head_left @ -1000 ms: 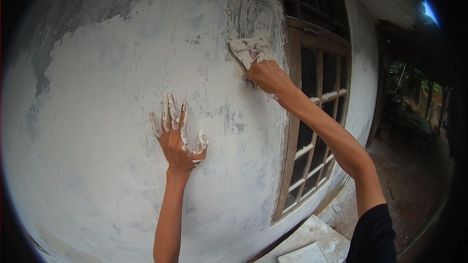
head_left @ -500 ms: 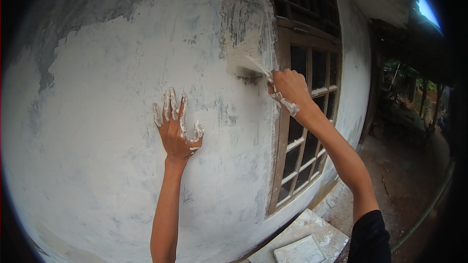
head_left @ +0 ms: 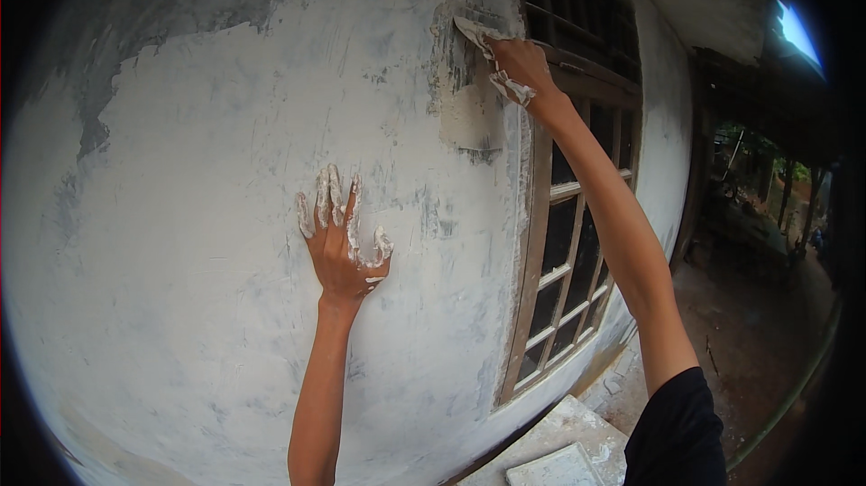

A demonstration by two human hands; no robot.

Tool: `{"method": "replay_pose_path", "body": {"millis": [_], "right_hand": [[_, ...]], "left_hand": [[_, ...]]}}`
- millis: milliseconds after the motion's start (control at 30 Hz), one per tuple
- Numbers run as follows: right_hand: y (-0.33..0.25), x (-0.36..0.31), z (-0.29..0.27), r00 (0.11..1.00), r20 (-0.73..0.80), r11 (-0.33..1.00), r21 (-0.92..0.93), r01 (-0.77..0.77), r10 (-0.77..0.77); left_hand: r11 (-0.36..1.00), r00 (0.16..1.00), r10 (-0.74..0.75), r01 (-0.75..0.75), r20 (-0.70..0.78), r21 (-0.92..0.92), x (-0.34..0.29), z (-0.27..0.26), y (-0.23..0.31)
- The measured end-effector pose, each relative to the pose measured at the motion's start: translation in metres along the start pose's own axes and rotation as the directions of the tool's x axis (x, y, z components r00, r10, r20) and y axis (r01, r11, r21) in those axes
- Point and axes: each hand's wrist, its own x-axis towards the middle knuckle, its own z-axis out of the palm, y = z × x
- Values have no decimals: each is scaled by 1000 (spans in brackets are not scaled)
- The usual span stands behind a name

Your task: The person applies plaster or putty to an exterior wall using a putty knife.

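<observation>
My left hand point(head_left: 345, 252) lies against the white-grey plastered wall point(head_left: 216, 315), fingers spread and coated with white putty. Higher up, near the upper corner of the window frame, my right hand point(head_left: 530, 71) is closed around a putty knife point(head_left: 472, 33). Its blade is at the wall, and its handle is hidden in my fist. White paste smears the wrist and edge of that hand. Just below the blade is a fresh beige patch of putty point(head_left: 471, 116), with dark streaky scraped plaster around it.
A brown wooden window point(head_left: 541, 306) with small panes stands right of the patch. Low down, a whitened board point(head_left: 564, 427) carries a pale flat slab or tray point(head_left: 546, 468). A dim covered yard point(head_left: 740, 306) with a green pole lies at the far right.
My right hand has moved up the wall with the putty knife, uncovering the beige patch. My left hand keeps its place on the wall; the view has shifted slightly.
</observation>
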Motion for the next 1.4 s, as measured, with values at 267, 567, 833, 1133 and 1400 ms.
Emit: {"method": "replay_pose_path", "body": {"millis": [267, 567, 833, 1133, 1400], "right_hand": [[-37, -72, -26, 988, 112, 985, 122, -124, 110], [-63, -67, -22, 801, 194, 770, 222, -598, 566], [-150, -57, -23, 888, 136, 867, 196, -458, 438], [-75, -83, -37, 733, 356, 263, 770, -582, 579], [6, 10, -8, 880, -194, 890, 248, -384, 434]], "left_hand": [[1000, 1000, 19, -19, 13, -5, 2, -1, 2], [999, 1000, 21, -21, 16, 28, -2, 2, -2], [998, 1000, 2, -1, 12, -57, 1, 2, 2], [1000, 999, 27, -27, -33, -4, -4, 1, -8], [999, 1000, 7, -8, -13, -34, -3, 2, -4]]}}
